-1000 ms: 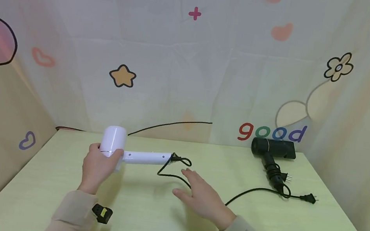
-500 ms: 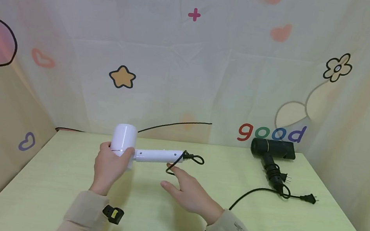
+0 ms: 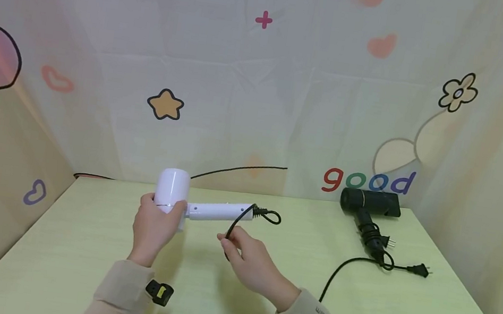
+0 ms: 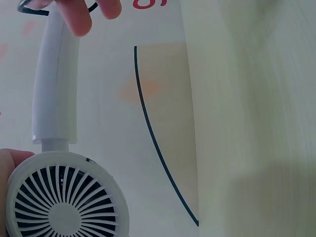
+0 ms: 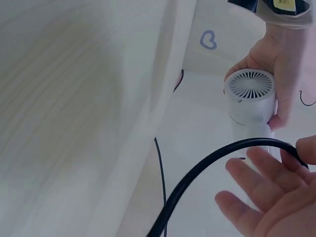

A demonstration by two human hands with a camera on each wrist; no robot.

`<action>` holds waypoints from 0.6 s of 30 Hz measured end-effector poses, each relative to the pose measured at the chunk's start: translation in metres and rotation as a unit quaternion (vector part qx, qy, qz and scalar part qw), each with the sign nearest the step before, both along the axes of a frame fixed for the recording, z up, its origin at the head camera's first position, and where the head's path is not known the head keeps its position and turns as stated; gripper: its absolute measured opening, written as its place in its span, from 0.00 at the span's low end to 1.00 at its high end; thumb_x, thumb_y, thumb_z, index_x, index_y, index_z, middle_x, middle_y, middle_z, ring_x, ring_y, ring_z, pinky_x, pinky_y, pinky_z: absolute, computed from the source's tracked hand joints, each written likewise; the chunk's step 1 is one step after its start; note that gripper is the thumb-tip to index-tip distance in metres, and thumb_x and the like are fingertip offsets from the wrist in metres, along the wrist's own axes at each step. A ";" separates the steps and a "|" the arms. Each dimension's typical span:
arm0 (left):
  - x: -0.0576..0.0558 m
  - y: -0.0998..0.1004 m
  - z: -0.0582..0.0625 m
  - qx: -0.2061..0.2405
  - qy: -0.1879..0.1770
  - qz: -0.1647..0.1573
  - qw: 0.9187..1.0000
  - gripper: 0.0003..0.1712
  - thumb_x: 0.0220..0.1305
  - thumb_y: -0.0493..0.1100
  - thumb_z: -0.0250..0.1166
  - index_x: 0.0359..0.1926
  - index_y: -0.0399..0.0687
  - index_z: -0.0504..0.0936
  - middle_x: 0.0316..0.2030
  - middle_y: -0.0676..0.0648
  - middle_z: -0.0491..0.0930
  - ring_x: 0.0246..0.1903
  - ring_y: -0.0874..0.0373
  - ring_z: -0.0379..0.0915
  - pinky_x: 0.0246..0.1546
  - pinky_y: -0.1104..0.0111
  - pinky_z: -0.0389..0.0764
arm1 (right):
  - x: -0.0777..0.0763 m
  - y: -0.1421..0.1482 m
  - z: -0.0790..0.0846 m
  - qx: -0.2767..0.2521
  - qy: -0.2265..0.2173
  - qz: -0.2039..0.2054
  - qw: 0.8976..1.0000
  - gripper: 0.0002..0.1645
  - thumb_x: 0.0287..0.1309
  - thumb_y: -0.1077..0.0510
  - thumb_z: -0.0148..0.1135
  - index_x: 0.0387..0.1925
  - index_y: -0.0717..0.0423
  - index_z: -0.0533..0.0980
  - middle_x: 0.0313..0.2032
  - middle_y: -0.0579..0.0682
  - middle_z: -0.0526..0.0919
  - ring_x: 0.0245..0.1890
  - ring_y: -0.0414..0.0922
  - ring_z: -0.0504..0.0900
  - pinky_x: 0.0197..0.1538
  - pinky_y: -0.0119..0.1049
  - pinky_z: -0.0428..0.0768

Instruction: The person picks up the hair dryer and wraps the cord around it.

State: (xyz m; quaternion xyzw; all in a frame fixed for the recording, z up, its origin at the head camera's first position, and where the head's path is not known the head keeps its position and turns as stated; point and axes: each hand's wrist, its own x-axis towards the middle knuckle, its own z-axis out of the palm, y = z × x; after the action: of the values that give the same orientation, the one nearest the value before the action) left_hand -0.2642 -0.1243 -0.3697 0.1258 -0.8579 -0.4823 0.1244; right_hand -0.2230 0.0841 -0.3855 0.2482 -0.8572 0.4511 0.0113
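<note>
A white hair dryer [image 3: 219, 211] is held above the table by my left hand [image 3: 155, 228], which grips its round head. Its handle points right, and its slotted round vent [image 4: 64, 217] shows in the left wrist view. From the handle's end comes a black cord [image 3: 239, 220] with a small loop. My right hand [image 3: 256, 262] pinches this cord between thumb and index finger just below the handle. In the right wrist view the cord [image 5: 197, 170] runs from the pinch in a long curve, the other fingers spread beneath.
A black hair dryer [image 3: 373, 202] lies at the table's back right, a cord wrapped round its handle. Beside it are a black plug [image 3: 420, 270] and a stretch of cord [image 3: 337, 270] that passes behind my right sleeve. A printed curtain [image 3: 222, 88] stands behind the pale table [image 3: 90, 241].
My left hand has carried the white hair dryer a little to the right. My right hand, earlier open near the cord, has moved left and now pinches it.
</note>
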 end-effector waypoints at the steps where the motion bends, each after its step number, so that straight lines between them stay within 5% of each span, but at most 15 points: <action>1: 0.000 0.001 0.000 0.000 -0.001 0.001 1.000 0.42 0.58 0.57 0.58 0.63 0.32 0.58 0.49 0.33 0.73 0.42 0.41 0.74 0.36 0.58 0.77 | 0.002 -0.001 0.001 0.001 -0.004 0.005 1.000 0.12 0.71 0.54 0.45 0.31 0.54 0.67 0.42 0.53 0.85 0.48 0.45 0.82 0.37 0.34 0.74; 6: 0.000 0.001 -0.001 0.003 -0.005 0.001 1.000 0.43 0.59 0.58 0.56 0.64 0.32 0.56 0.51 0.33 0.71 0.44 0.40 0.73 0.38 0.55 0.77 | 0.014 -0.003 0.005 0.008 -0.035 0.058 0.998 0.12 0.72 0.54 0.42 0.32 0.53 0.68 0.29 0.48 0.83 0.28 0.37 0.81 0.26 0.28 0.68; 9: 0.000 0.001 0.000 0.007 -0.010 0.003 1.000 0.43 0.60 0.58 0.55 0.65 0.32 0.54 0.52 0.32 0.70 0.45 0.40 0.72 0.40 0.54 0.76 | 0.023 -0.005 0.008 0.016 -0.042 0.092 0.995 0.13 0.73 0.53 0.41 0.32 0.52 0.68 0.20 0.44 0.74 0.21 0.34 0.77 0.24 0.26 0.68; 14: 0.000 0.000 0.000 0.011 -0.011 0.005 1.000 0.43 0.60 0.58 0.55 0.66 0.33 0.54 0.52 0.33 0.71 0.45 0.40 0.72 0.39 0.54 0.76 | 0.037 -0.006 0.011 0.070 0.015 0.115 0.991 0.14 0.72 0.53 0.41 0.31 0.50 0.68 0.20 0.38 0.65 0.17 0.31 0.61 0.26 0.22 0.64; 18: 0.001 -0.001 0.000 0.014 -0.006 0.007 1.000 0.43 0.60 0.58 0.56 0.66 0.34 0.54 0.52 0.33 0.71 0.45 0.40 0.72 0.40 0.54 0.76 | 0.046 -0.005 0.012 0.120 0.067 0.124 0.983 0.14 0.72 0.53 0.40 0.31 0.50 0.69 0.20 0.36 0.66 0.17 0.30 0.59 0.26 0.20 0.64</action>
State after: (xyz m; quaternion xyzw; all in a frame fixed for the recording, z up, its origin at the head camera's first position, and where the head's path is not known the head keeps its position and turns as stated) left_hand -0.2633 -0.1255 -0.3697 0.1370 -0.8507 -0.4929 0.1206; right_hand -0.1768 0.0789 -0.3733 0.3816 -0.8649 0.3255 -0.0173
